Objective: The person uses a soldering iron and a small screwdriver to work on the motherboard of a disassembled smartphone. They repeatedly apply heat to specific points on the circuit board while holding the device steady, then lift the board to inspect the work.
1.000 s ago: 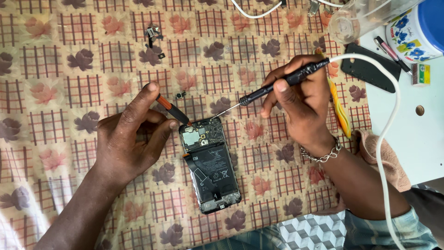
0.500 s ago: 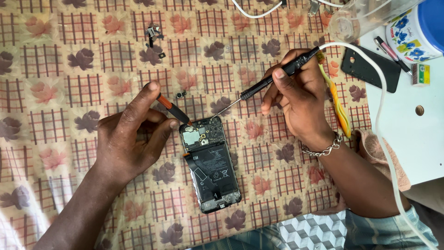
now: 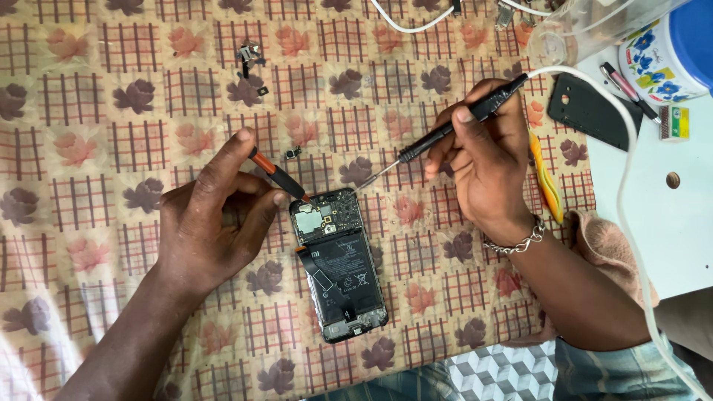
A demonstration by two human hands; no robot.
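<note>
**One opened phone, two tools on it**

One phone with its back off lies centre frame on the leaf-patterned cloth over the surface, black battery and metal shield showing. Left hand is curled, pinching one pair of orange-handled tweezers, tip at the phone's top left corner. Right hand, wrist bent, is closed around one slim black screwdriver angled down toward the top edge. One black back cover sits upper right.

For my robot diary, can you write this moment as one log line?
left hand: holds orange-black tool | right hand: holds black screwdriver | both tips at opened phone
</note>
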